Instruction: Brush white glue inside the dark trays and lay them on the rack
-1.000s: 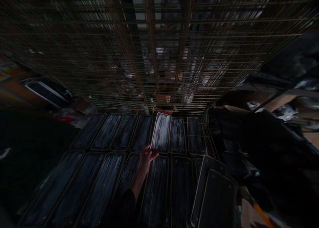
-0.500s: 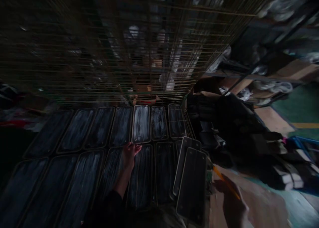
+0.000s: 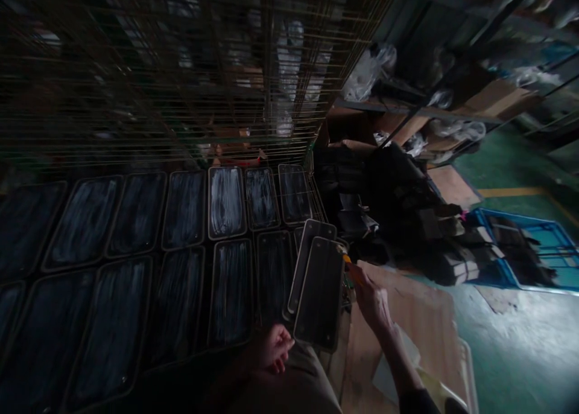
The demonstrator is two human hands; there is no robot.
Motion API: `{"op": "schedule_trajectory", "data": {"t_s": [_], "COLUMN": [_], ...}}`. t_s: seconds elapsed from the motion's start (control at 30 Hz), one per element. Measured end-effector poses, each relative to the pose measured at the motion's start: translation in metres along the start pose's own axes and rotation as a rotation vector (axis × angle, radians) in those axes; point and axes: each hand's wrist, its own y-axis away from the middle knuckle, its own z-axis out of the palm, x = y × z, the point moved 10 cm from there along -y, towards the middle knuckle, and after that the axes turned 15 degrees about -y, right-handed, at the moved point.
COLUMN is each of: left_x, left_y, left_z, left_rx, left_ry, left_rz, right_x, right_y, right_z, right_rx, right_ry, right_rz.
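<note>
My right hand (image 3: 368, 293) grips a brush (image 3: 346, 257) with an orange-yellow handle. Its head is at the upper right edge of a dark rectangular panel (image 3: 319, 293) with rounded corners. This panel overlaps a second dark panel (image 3: 298, 266), both tilted against the row beside them. My left hand (image 3: 277, 346) is low in the middle, fingers curled with nothing visible in them, close to the near left corner of the top panel. Whether it touches that corner I cannot tell. To the left lie several panels (image 3: 227, 203) in two rows, many streaked whitish.
A wire mesh rack (image 3: 217, 118) rises behind the panels. Black stacked items (image 3: 389, 184) lie to the right, beside a blue crate (image 3: 511, 275). A wooden board (image 3: 407, 317) is under my right arm. Shelves with cartons (image 3: 493, 100) and plastic wrap stand at the back right.
My left hand has come back from the far row to the near corner of the top loose panel. My right hand has brought the brush to that panel's edge. The view has turned right.
</note>
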Motion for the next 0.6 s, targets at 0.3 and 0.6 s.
{"op": "schedule_trajectory", "data": {"t_s": [0.3, 0.6], "left_x": [0.001, 0.000], "left_y": [-0.012, -0.004], "left_z": [0.025, 0.028], "left_rx": [0.068, 0.151], "left_ry": [0.332, 0.451], "left_rz": [-0.053, -0.033], "right_x": [0.008, -0.034], "right_y": [0.026, 0.122], "right_z": [0.021, 0.037], "right_rx": [-0.163, -0.448], "right_ry": [-0.013, -0.163], "right_rz": [-0.027, 0.054]}}
